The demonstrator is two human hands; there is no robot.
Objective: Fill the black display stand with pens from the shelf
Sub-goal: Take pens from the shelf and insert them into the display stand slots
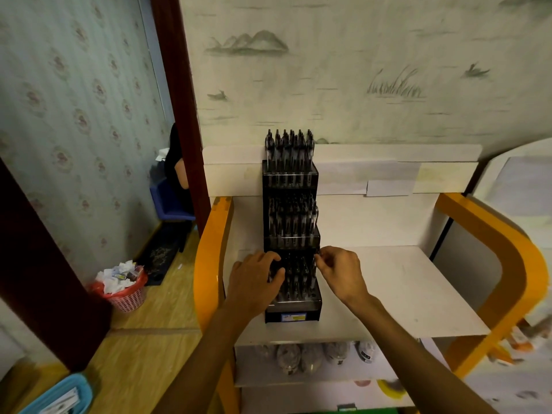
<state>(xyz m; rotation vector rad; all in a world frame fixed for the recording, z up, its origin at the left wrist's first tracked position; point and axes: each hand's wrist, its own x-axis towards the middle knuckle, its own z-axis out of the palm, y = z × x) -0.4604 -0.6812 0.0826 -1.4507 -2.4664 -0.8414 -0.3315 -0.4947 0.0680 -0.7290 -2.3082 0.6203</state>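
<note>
A red basket [127, 294] full of crumpled paper is sitting on the floor at far left. The left hand [257, 279] is curling round pens [295, 276] in the lowest tier of the black display stand [291, 231], which is standing upright on the white shelf [403, 288]. The right hand [340, 271] is pinching a pen top at that tier's right edge. Both upper tiers are holding rows of pens.

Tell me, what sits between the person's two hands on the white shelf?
In the head view, the lowest tier of the black tiered display stand, packed with dark pens, lies between the left hand and right hand.
</note>
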